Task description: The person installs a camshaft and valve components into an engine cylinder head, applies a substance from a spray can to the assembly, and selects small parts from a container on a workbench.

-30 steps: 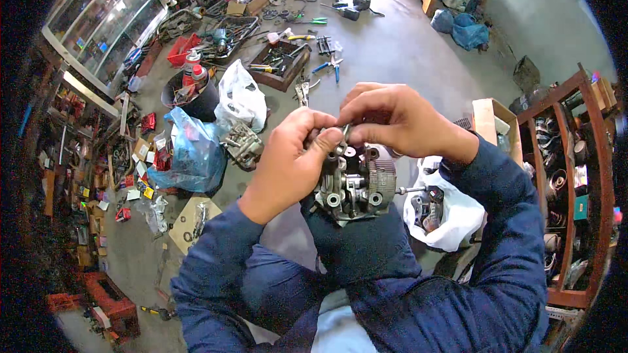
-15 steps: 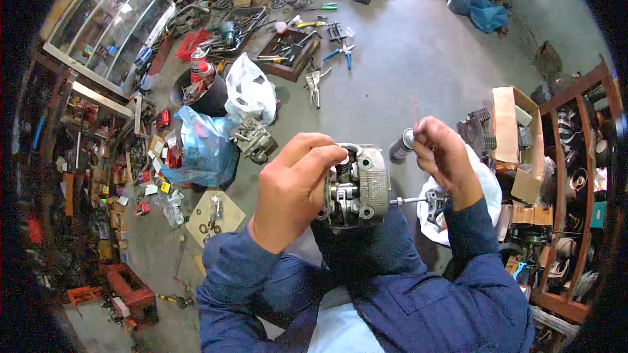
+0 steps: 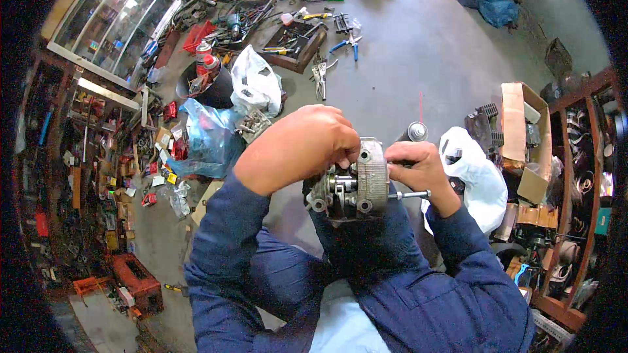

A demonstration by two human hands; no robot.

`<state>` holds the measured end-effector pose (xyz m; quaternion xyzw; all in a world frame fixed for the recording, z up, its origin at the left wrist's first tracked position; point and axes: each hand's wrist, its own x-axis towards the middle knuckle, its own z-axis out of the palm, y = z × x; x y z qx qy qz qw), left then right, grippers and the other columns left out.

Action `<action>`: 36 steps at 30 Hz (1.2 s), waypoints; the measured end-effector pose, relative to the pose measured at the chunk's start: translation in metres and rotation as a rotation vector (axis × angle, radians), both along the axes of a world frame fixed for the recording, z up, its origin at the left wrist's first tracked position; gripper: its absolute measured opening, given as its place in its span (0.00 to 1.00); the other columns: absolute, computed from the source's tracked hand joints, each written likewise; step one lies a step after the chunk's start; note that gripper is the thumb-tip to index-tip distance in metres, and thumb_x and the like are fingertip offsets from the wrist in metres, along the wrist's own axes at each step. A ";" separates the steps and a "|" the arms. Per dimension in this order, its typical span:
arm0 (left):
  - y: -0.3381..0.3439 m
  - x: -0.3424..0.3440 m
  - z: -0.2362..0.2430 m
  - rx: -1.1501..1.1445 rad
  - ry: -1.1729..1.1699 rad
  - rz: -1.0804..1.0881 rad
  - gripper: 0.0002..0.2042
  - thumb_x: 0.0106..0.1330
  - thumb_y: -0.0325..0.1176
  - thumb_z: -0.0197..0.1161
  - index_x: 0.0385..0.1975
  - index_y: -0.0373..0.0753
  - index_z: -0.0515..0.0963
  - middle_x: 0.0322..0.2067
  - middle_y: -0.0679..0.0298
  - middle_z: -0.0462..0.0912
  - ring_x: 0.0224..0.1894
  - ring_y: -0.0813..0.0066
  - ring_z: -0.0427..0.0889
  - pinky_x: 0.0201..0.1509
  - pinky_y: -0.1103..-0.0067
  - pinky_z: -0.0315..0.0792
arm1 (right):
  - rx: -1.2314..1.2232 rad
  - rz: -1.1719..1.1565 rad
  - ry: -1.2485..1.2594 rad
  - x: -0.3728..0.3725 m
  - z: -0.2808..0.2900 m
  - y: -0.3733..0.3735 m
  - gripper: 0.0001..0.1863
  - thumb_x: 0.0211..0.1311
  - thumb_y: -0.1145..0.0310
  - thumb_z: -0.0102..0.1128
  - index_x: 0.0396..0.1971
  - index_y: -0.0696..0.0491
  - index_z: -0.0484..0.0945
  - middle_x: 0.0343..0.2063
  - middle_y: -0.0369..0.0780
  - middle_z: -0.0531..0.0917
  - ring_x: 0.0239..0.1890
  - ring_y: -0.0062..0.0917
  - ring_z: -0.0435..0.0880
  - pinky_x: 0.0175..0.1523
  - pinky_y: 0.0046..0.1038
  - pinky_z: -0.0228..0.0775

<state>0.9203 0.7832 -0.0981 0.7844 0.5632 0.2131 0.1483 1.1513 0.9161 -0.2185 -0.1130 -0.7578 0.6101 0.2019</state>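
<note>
The metal engine part (image 3: 373,180) sits over the person's dark trouser leg (image 3: 353,242), its open side facing up and a metal rod (image 3: 413,195) sticking out to the right. The left hand (image 3: 311,144) reaches over its upper left edge, fingers bent down and drawn together; what they pinch is hidden. The right hand (image 3: 420,168) is curled at its right side, thumb close to the fingers; whether it pinches anything I cannot tell. A spray can (image 3: 417,132) with a red straw stands just beyond the right hand, near a white plastic bag (image 3: 484,186).
</note>
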 end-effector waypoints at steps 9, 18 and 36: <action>-0.001 -0.013 0.004 -0.278 -0.272 0.021 0.08 0.52 0.30 0.78 0.27 0.40 0.83 0.25 0.61 0.86 0.28 0.65 0.87 0.34 0.73 0.77 | -0.011 -0.165 0.170 -0.012 -0.007 -0.030 0.08 0.53 0.78 0.74 0.33 0.61 0.87 0.30 0.42 0.88 0.33 0.25 0.86 0.38 0.26 0.76; 0.001 -0.018 0.002 -0.288 -0.259 -0.004 0.10 0.52 0.30 0.79 0.29 0.39 0.83 0.27 0.60 0.87 0.29 0.64 0.86 0.35 0.73 0.77 | -0.129 -0.174 0.173 -0.015 -0.011 -0.040 0.07 0.57 0.75 0.72 0.34 0.60 0.87 0.31 0.40 0.87 0.32 0.22 0.84 0.38 0.24 0.73; -0.020 0.000 -0.006 0.241 0.399 0.034 0.08 0.53 0.35 0.66 0.29 0.42 0.77 0.30 0.63 0.82 0.39 0.63 0.84 0.46 0.69 0.77 | -0.002 -0.169 0.140 -0.020 -0.008 -0.033 0.05 0.55 0.76 0.73 0.31 0.59 0.87 0.28 0.40 0.87 0.30 0.22 0.84 0.35 0.25 0.73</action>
